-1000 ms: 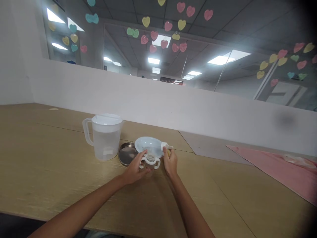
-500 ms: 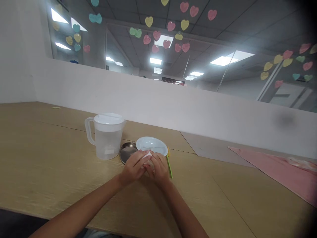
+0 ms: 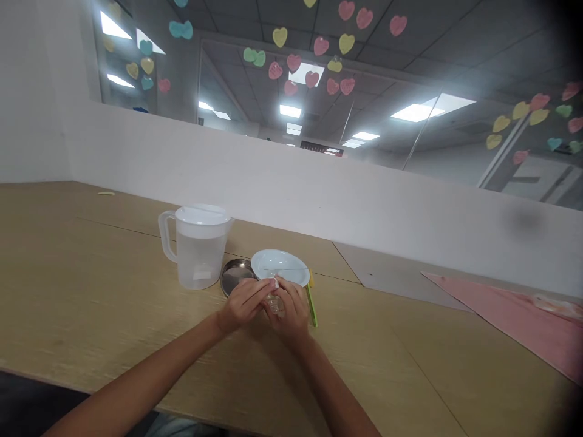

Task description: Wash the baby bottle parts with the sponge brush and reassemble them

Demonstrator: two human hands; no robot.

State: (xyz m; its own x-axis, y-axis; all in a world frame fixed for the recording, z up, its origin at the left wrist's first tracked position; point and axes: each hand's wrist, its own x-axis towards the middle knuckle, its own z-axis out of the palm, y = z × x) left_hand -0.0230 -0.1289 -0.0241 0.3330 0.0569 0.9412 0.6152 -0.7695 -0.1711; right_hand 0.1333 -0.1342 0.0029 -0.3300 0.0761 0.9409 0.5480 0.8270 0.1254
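Note:
Near the middle of the table my left hand (image 3: 241, 305) and my right hand (image 3: 292, 310) meet, fingers curled together. Between them is a small clear, shiny object (image 3: 273, 304), mostly covered by my fingers. A bit of something white (image 3: 276, 283) shows at the top, by my left fingertips; its kind is not plain. Just beyond the hands sits a white oval bowl (image 3: 279, 262). To its left lies a round metal dish (image 3: 234, 273), partly behind my left hand. A green-handled utensil (image 3: 312, 306) with a yellow end rests right of my right hand.
Left of the dish stands a lidded translucent pitcher (image 3: 200, 255) with clear liquid in it. A pink cloth (image 3: 510, 309) lies at the right, with a plastic packet (image 3: 558, 306) on it. A white wall (image 3: 273, 182) bounds the table's far side.
My left fingers have shifted slightly, and more of the clear object shows between the hands. The whole view has moved a little; the things on the table stay put.

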